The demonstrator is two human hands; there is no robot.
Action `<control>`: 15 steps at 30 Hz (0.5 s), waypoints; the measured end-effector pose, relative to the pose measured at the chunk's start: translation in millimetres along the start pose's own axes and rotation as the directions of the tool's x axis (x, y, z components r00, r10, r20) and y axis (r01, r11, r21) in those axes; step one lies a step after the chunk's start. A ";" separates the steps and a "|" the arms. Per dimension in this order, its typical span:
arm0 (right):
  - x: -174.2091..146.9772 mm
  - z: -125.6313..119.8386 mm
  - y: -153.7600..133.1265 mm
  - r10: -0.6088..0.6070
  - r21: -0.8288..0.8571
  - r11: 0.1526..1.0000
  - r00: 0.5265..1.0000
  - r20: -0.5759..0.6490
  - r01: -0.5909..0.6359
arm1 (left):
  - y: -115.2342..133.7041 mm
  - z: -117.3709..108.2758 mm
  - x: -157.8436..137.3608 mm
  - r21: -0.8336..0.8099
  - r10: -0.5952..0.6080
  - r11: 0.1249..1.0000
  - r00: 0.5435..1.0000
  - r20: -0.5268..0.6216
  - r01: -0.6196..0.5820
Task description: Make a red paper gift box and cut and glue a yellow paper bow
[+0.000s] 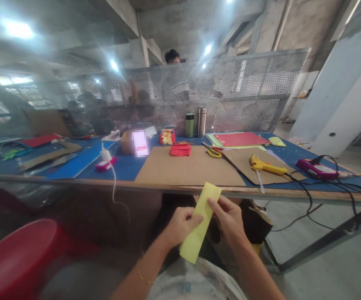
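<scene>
A folded strip of yellow paper (199, 229) is held over my lap, slanting up to the right in front of the table edge. My left hand (182, 225) pinches its left side near the middle, thumb on top. Higher up, my right hand (229, 214) grips the strip's right edge, its thumb pressed on the paper. The fingers behind the paper are hidden. Beyond the hands, a cardboard sheet (189, 171) lies on the table with a small red folded piece (180, 150) on it.
Yellow-handled scissors (214, 153) and a yellow glue gun (268, 166) with a trailing cable lie to the right. Purple boxes (318, 168) with cords sit on the blue tabletop. Two flasks (201, 123) stand at the back before a perforated metal screen (230, 91). A red stool (21, 258) stands at left.
</scene>
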State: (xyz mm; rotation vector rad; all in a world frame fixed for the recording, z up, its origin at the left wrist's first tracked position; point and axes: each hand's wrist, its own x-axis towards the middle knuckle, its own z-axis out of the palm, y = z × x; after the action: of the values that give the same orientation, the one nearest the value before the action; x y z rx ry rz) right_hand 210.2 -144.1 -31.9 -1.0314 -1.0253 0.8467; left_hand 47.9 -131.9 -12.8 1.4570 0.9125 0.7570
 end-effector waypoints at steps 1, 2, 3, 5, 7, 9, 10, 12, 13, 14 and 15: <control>2.6 -1.7 -0.6 0.007 0.002 1.000 1.000 0.005 -0.007 | -1.0 0.0 -0.5 0.012 -0.006 1.000 1.000 0.011 0.006; 4.7 -3.2 -0.8 0.013 -0.004 1.000 1.000 0.021 -0.013 | -2.2 -0.5 -0.6 0.032 -0.003 0.999 1.000 0.014 0.002; 6.4 -4.4 -0.7 0.021 -0.015 1.000 0.999 0.043 -0.020 | -3.5 -1.3 -0.3 0.061 0.007 0.998 1.000 0.009 -0.008; 9.0 -5.8 0.1 0.047 -0.035 0.998 0.995 0.087 -0.045 | -5.8 -3.3 0.7 0.124 0.030 0.992 1.000 0.000 -0.030; 10.6 -6.2 1.4 0.081 -0.043 0.996 0.991 0.105 -0.077 | -7.5 -4.9 1.7 0.172 0.043 0.984 0.999 0.001 -0.043; 11.0 -5.9 3.0 0.097 -0.037 0.995 0.992 0.085 -0.094 | -8.4 -5.3 2.5 0.201 0.048 0.978 0.999 0.009 -0.049; 10.9 -5.7 3.8 0.095 -0.035 0.995 0.993 0.067 -0.093 | -8.5 -5.2 2.7 0.216 0.054 0.975 0.999 0.006 -0.054; 10.3 -5.2 4.9 0.090 -0.035 0.995 0.995 0.040 -0.089 | -8.4 -4.7 3.1 0.257 0.078 0.964 0.997 -0.014 -0.072; 10.0 -5.0 5.0 0.091 -0.033 0.995 0.995 0.031 -0.090 | -8.2 -4.5 3.1 0.276 0.090 0.958 0.996 -0.023 -0.080; 9.9 -4.9 4.9 0.097 -0.028 0.995 0.995 0.028 -0.096 | -7.9 -4.7 3.0 0.287 0.095 0.954 0.995 -0.029 -0.083; 10.3 -4.8 4.5 0.104 -0.022 0.994 0.994 0.033 -0.103 | -7.6 -5.1 2.8 0.286 0.094 0.955 0.995 -0.030 -0.081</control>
State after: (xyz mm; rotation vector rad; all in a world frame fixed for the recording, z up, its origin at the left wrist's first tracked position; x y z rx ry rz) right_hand 217.5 -134.6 -34.3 -1.0976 -1.0178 0.9429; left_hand 44.0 -127.0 -20.1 1.7494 1.0272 0.7462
